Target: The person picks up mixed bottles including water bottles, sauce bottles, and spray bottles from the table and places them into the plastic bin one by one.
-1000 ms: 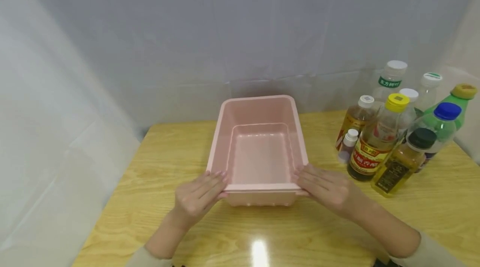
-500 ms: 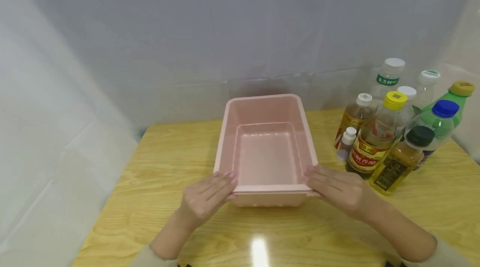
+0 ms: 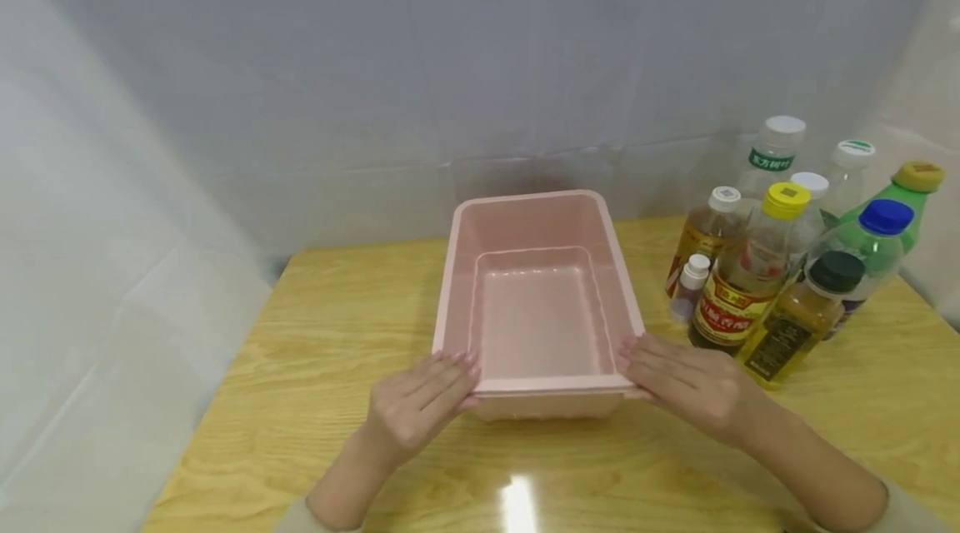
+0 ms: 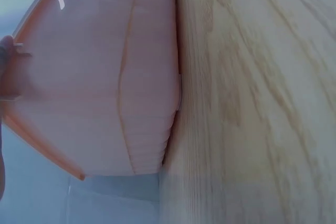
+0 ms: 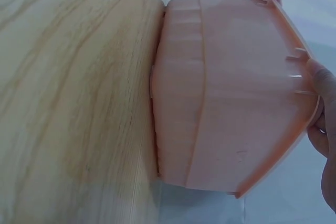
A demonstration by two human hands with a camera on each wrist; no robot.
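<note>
A pink plastic bin (image 3: 536, 316), with nothing inside it, stands on the wooden table. My left hand (image 3: 423, 404) grips its near left corner, fingers over the rim and thumb beneath. At the near right corner my right hand (image 3: 690, 383) holds the rim the same way. In the right wrist view the thumb of the right hand (image 5: 326, 93) presses under the lip of the bin (image 5: 231, 98), and the other hand shows at the far corner. The bin's underside lies close along the tabletop in the left wrist view, where only a sliver of the left hand (image 4: 4, 59) appears.
Several bottles crowd the table's right side, among them a yellow-capped sauce bottle (image 3: 731, 300), a dark-capped oil bottle (image 3: 787, 333), a small white-capped bottle (image 3: 688, 291) and a blue-capped bottle (image 3: 885, 221). A sheet-covered wall (image 3: 480, 58) rises behind the wooden table (image 3: 330, 308).
The pink bin has shifted to the right and slightly toward me, with both hands keeping hold of its near corners. The bottles slide slightly left in view.
</note>
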